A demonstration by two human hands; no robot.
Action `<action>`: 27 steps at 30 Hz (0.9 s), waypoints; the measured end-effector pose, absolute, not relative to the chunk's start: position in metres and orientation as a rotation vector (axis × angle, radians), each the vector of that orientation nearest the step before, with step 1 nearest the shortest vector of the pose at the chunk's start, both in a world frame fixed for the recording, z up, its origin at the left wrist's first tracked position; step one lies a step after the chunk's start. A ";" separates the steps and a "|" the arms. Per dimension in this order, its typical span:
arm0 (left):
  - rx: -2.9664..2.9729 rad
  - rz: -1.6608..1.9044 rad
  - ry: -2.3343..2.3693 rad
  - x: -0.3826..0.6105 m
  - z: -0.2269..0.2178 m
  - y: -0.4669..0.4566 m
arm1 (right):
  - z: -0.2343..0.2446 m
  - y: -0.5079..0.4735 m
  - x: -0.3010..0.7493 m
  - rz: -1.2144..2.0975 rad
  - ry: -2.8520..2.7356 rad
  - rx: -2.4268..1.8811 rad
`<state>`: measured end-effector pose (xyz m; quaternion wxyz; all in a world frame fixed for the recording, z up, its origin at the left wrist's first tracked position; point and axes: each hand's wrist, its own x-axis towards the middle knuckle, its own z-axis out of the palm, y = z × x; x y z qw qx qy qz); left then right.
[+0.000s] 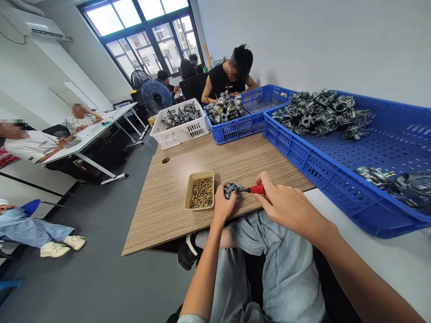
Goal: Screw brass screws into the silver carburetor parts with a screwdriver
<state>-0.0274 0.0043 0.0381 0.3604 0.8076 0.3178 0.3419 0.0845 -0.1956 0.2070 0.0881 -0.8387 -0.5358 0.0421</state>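
Observation:
My left hand (223, 202) is closed around a small grey metal carburetor (231, 190) near the front edge of the wooden table. In my right hand (281, 202) is a screwdriver (257, 189) with a red handle. Its dark shaft points left and its tip meets the carburetor; the exact contact spot is too small to make out. Just left of my left hand stands a beige tray (186, 190) holding many small brass-coloured threaded pieces (202, 193).
A large blue crate (303, 154) with metal carburetors lies to the right. Behind are a smaller blue crate (237, 130) and a white basket (178, 140) of metal parts. A person (229, 76) sits across the wooden table (161, 202). Others sit left, near a fan (156, 95).

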 end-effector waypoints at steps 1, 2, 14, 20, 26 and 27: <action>2.078 0.884 0.815 -0.027 0.038 0.004 | 0.207 -0.196 0.084 0.129 -1.607 -2.499; 2.075 0.887 0.811 -0.027 0.038 0.004 | 0.207 -0.196 0.084 0.131 -1.615 -2.508; 2.070 0.891 0.796 -0.027 0.037 0.004 | 0.206 -0.190 0.079 0.110 -1.527 -2.583; 2.078 0.876 0.807 -0.027 0.036 0.005 | 0.204 -0.186 0.079 0.042 -1.437 -2.683; 2.082 0.888 0.792 -0.027 0.036 0.005 | 0.201 -0.185 0.082 -0.010 -1.384 -2.739; 2.084 0.889 0.792 -0.027 0.037 0.005 | 0.201 -0.185 0.082 -0.010 -1.382 -2.740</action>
